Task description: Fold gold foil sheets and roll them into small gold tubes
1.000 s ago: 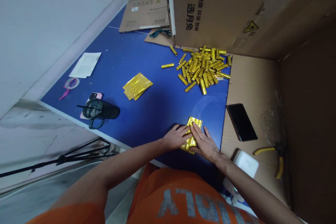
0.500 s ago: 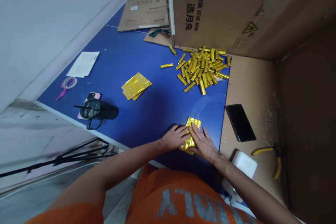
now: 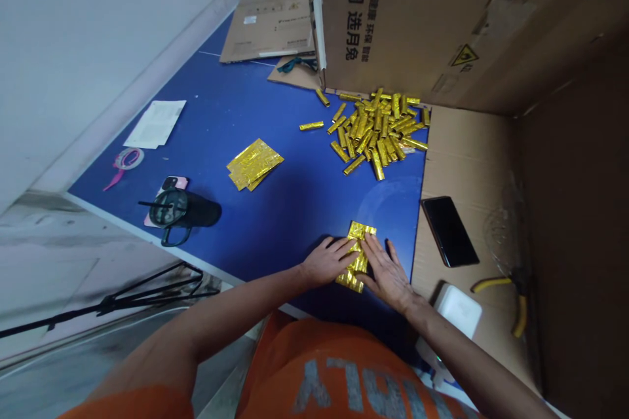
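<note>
A gold foil sheet (image 3: 352,280) lies flat on the blue table (image 3: 295,222) near its front right corner. My left hand (image 3: 328,262) rests on the sheet's left side with its fingers stretched out over it. From the right, my right hand (image 3: 386,273) lies against the sheet, fingers extended and flat, the fingertips on its right edge. Parts of the sheet are hidden under both hands. Further left lies a small stack of gold foil sheets (image 3: 254,163). Beyond my hands is a loose pile of gold foil rolls (image 3: 376,124).
A black tumbler (image 3: 199,209) with a straw lies by a pink phone (image 3: 153,215) at left. Tape (image 3: 130,158) and white papers (image 3: 156,123) sit behind. On cardboard at right are a black phone (image 3: 450,231), a white charger (image 3: 459,309) and yellow-handled pliers (image 3: 518,314). A large carton (image 3: 407,19) borders the back.
My right hand has shifted slightly right, uncovering more of the foil sheet's middle. My left hand stays nearly in place on it.
</note>
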Demonstrator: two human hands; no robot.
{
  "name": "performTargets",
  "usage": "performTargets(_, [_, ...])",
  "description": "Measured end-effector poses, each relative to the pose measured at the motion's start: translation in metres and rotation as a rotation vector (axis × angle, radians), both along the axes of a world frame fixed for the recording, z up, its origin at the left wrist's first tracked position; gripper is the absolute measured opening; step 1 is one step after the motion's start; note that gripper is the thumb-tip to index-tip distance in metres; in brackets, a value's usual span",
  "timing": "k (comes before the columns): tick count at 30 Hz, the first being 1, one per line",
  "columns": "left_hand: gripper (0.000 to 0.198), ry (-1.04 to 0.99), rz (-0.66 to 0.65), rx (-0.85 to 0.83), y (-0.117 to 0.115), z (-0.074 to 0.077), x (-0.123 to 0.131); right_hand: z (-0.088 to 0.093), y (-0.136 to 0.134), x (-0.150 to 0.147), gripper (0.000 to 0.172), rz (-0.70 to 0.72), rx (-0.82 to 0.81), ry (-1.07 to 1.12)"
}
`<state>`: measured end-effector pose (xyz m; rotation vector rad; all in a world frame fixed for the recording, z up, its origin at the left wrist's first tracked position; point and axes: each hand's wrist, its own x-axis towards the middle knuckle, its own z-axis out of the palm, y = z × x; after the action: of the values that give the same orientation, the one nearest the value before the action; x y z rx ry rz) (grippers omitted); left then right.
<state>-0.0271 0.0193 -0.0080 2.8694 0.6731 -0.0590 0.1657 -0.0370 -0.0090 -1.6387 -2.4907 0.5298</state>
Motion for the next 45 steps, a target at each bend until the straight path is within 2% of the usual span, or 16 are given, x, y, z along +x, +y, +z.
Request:
performTargets(7, [0.041, 0.022, 0.028, 0.012, -0.003, -0.005, 0.001, -0.008, -0.005, 0.004, 0.059, -0.112, 0.062, -0.075])
performTargets(11, [0.04, 0.044, 0.059, 0.018, -0.007, -0.004, 0.002, -0.006, -0.002, 0.002, 0.052, -0.188, 0.047, 0.05])
performTargets(13, [0.04, 0.051, 0.063, 0.013, -0.009, -0.004, 0.003, -0.001, 0.002, 0.0, 0.048, -0.345, -0.023, 0.196])
performTargets(16, [0.041, 0.052, 0.074, 0.002, -0.011, -0.003, 0.002, 0.006, 0.013, -0.003, 0.048, -0.72, -0.239, 0.459])
performTargets(19, [0.042, 0.054, 0.078, -0.011, -0.011, -0.002, 0.002, 0.008, 0.026, -0.008, 0.048, -0.86, -0.389, 0.554])
performTargets(24, [0.042, 0.049, 0.079, -0.019, -0.011, -0.004, 0.001, 0.005, 0.033, -0.016, 0.029, -0.849, -0.572, 0.593])
performTargets(27, [0.041, 0.048, 0.082, -0.01, -0.012, -0.005, 0.002, 0.003, 0.03, -0.018, 0.025, -0.836, -0.615, 0.571])
performTargets(35, [0.041, 0.043, 0.09, -0.015, -0.012, 0.001, 0.003, -0.002, 0.032, -0.013, 0.028, -0.794, -0.589, 0.367])
performTargets(45, [0.039, 0.023, 0.074, 0.005, -0.008, -0.001, -0.004, 0.008, 0.033, -0.017, 0.028, -0.7, -0.537, 0.058])
